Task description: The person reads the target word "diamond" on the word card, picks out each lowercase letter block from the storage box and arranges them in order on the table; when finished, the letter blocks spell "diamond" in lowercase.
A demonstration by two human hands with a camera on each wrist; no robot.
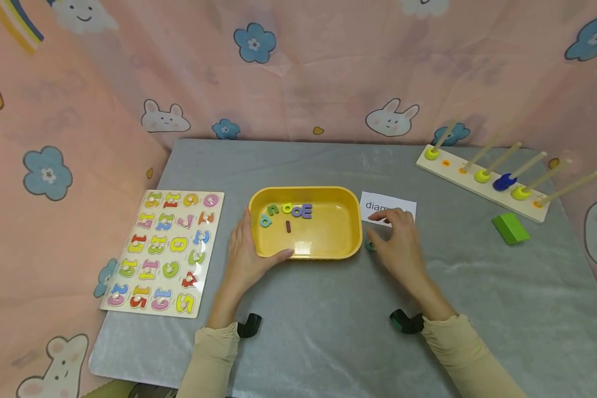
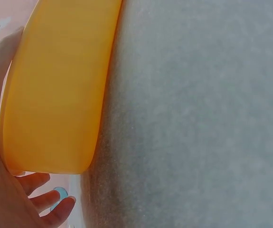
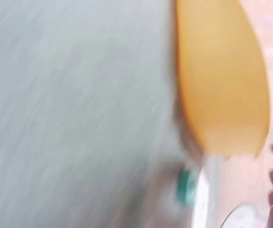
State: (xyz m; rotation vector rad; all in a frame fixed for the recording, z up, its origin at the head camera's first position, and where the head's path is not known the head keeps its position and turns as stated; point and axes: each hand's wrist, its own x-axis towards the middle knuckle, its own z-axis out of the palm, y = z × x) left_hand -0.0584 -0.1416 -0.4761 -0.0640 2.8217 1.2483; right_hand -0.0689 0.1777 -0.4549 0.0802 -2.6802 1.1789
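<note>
A yellow tray [image 1: 328,221] stands mid-table with several small coloured letters at its left and middle, among them a brown stroke-shaped letter [image 1: 288,226] and a purple m [image 1: 306,211]. My left hand [image 1: 249,243] grips the tray's near left corner, thumb along the front rim and fingers against the left wall [image 2: 55,104]. Just off the tray's right end, a small teal piece [image 3: 186,186] lies on the table. Over it hovers my right hand [image 1: 400,243], fingers loosely bent and apart, holding nothing. Behind that hand a white card [image 1: 405,205] reads "diam", the rest covered by fingers.
A number puzzle board [image 1: 209,221] lies at the left of the grey table [image 1: 318,320]. At the back right is a wooden peg stand [image 1: 470,173] with upright rods and a few rings; a green block [image 1: 510,229] sits in front of it. Pink printed cloth [image 1: 308,72] hangs behind.
</note>
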